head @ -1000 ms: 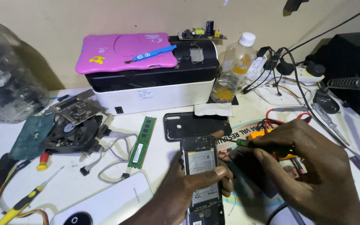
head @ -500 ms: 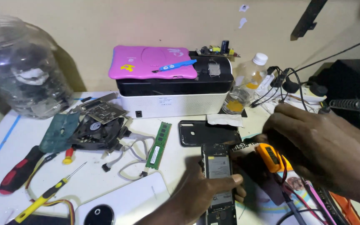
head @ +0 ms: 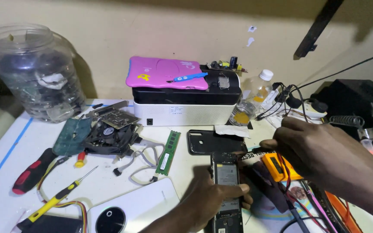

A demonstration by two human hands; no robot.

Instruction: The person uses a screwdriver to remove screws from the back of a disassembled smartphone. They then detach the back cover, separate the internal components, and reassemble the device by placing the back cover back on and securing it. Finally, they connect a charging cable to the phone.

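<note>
The view has swung left since half a second ago, bringing the whole plastic jar (head: 37,71) at ten o'clock into frame, while both hands keep their places. On the white table (head: 5,151), two screwdrivers lie loose: one red-and-black (head: 33,171), one yellow-handled (head: 59,196). One green memory stick (head: 169,152) rests near centre. The left hand (head: 210,196) has its grip clamped on the opened phone (head: 226,179), seemingly to steady it. At three o'clock the right hand (head: 320,149) pinches a dark probe tip near the orange meter (head: 277,166), its grip closed.
</note>
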